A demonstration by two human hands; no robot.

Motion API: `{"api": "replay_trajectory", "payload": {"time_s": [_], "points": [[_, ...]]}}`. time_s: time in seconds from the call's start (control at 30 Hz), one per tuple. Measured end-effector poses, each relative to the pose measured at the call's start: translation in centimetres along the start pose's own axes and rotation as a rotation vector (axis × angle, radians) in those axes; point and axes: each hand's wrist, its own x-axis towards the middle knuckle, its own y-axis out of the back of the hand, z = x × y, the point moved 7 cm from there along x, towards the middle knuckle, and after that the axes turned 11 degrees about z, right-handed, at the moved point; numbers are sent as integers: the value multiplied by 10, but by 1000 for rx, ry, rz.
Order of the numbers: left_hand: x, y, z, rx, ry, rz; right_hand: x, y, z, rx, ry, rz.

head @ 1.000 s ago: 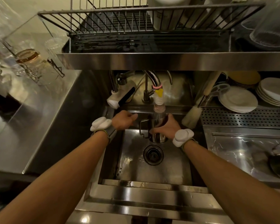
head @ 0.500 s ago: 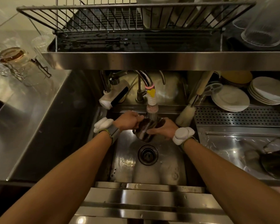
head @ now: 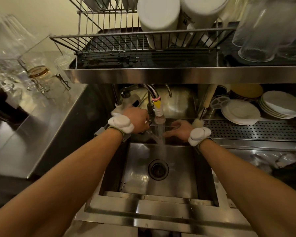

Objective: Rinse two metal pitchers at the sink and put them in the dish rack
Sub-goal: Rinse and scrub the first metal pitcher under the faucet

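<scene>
— One metal pitcher point(head: 143, 132) shows, mostly hidden under the left hand point(head: 137, 119), whose fingers curl round it beside the tap stream point(head: 161, 132). The right hand point(head: 179, 131) has its fingers spread, holding nothing.
— Wet steel in a single grip could slip into the sink point(head: 178, 168).

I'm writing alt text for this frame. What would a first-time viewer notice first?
Water streams from the faucet into the sink at centre, with the left hand curled beside the faucet and the right hand open on the stream's other side. Above, a dish rack holds large white containers; white plates stack at right.
</scene>
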Motion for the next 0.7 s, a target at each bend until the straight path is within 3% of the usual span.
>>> {"api": "replay_trajectory", "payload": {"time_s": [0.17,0.3,0.57,0.7], "points": [[2,9,16,216,-149,75,-1,9,-6,-6,36,2],[-1,8,21,213,-118,105,0,12,-5,-3,54,-10],[-23,-50,-14,-406,407,-44,0,-6,18,-18,2,-89],[-25,-81,-8,-730,666,-32,-1,-23,28,41,-32,-92]]}}
